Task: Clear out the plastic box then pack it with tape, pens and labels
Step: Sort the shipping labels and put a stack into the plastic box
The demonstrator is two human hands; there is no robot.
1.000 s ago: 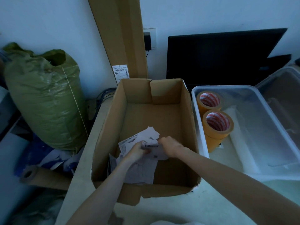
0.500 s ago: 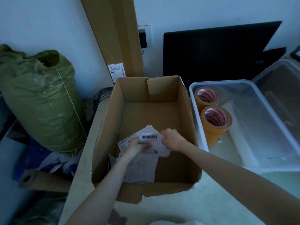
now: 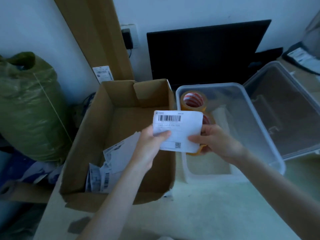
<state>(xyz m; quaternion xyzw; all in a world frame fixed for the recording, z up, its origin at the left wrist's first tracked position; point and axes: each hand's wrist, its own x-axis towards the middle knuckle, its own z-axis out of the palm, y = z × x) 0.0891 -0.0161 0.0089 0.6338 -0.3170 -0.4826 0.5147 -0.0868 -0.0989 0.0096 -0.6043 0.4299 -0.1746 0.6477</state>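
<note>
Both hands hold a white stack of labels (image 3: 178, 130) with a barcode on top, raised over the right wall of the cardboard box (image 3: 90, 135). My left hand (image 3: 150, 144) pinches its left edge, thumb on top. My right hand (image 3: 216, 141) grips its right edge. The clear plastic box (image 3: 265, 132) stands just to the right and holds two rolls of orange tape: one (image 3: 193, 101) at its far left corner, the other (image 3: 207, 119) mostly hidden behind the labels. More loose labels (image 3: 103, 170) lie in the cardboard box.
The clear lid (image 3: 290, 115) lies to the right of the plastic box. A black monitor (image 3: 204, 52) leans on the wall behind. A full green sack (image 3: 27, 108) stands at the left, and a tall cardboard sheet (image 3: 97, 37) leans on the wall.
Both hands have lifted the stack of labels up out of the cardboard box and carried it right, toward the plastic box. The view has shifted slightly.
</note>
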